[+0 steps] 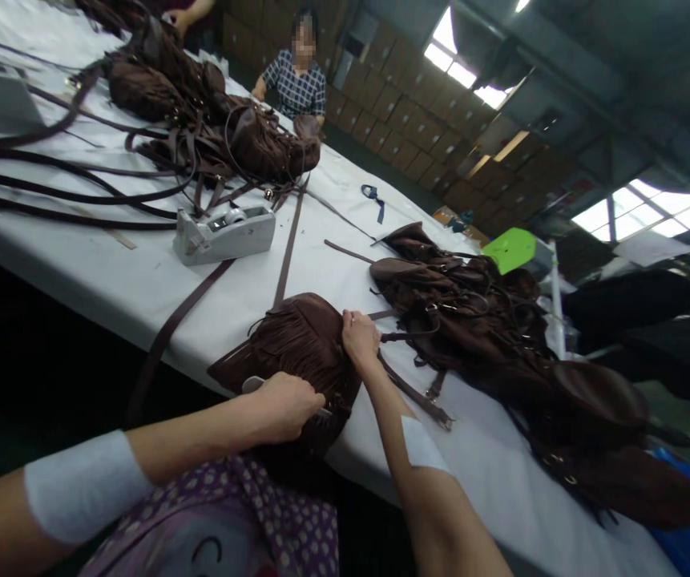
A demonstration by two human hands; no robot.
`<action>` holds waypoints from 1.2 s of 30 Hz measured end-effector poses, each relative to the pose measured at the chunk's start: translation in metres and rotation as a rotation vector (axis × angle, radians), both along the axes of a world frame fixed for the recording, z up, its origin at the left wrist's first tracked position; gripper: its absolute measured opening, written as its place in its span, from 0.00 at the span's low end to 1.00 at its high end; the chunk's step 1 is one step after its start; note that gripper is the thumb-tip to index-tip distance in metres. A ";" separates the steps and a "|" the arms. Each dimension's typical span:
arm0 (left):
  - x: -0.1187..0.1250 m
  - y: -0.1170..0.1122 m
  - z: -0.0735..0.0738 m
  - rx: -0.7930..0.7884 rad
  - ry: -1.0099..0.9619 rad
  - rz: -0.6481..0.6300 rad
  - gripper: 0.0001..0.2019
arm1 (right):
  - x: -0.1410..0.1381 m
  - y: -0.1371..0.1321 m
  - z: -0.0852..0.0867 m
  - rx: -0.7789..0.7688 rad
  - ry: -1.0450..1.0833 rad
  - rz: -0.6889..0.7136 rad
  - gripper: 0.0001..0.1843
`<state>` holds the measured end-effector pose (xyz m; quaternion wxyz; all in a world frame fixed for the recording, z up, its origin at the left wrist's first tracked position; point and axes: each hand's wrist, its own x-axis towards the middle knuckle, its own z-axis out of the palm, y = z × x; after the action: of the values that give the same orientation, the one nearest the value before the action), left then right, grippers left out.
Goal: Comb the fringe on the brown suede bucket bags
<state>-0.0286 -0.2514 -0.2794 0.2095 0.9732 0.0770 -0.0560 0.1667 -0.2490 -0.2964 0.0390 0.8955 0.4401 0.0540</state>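
L hand (pixel 288 407) is gripping mostly hidden, pale-handled tool (pixel 253 385), fist closed, over dark-brown fringed bag (pixel 317 308) at white-covered tbl's (pixel 314 264) near edge; R hand's (pixel 361 338) clasping bag's side. Prob. working fringe (pixel 296 332); next move's needing bag steady.

Legible inscriptions: none. Stacked cartons (pixel 405 108), background: faint pale markings, too small to read.

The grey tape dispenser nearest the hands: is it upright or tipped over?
Upright: the tape dispenser rests base-down on the white table, its wheel showing on top.
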 end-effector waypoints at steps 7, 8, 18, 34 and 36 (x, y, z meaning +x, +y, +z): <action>-0.014 0.004 -0.024 -0.054 -0.030 -0.265 0.08 | -0.045 -0.044 -0.038 0.026 0.081 0.181 0.36; -0.018 0.004 -0.025 -0.075 -0.031 -0.291 0.08 | -0.046 -0.045 -0.040 0.029 0.086 0.176 0.36; -0.045 0.000 -0.032 -0.065 -0.065 -0.299 0.10 | -0.043 -0.038 -0.038 0.062 0.072 0.177 0.35; -0.133 0.005 -0.045 -0.174 0.064 -0.086 0.07 | -0.032 -0.033 -0.037 0.099 0.094 0.165 0.35; -0.132 0.020 -0.029 -0.251 -0.036 0.117 0.11 | -0.032 -0.030 -0.031 0.088 0.110 0.164 0.35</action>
<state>-0.1606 -0.2317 -0.3082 0.3341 0.9339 0.1223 -0.0356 0.1343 -0.2795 -0.3275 -0.0292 0.8590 0.5104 0.0269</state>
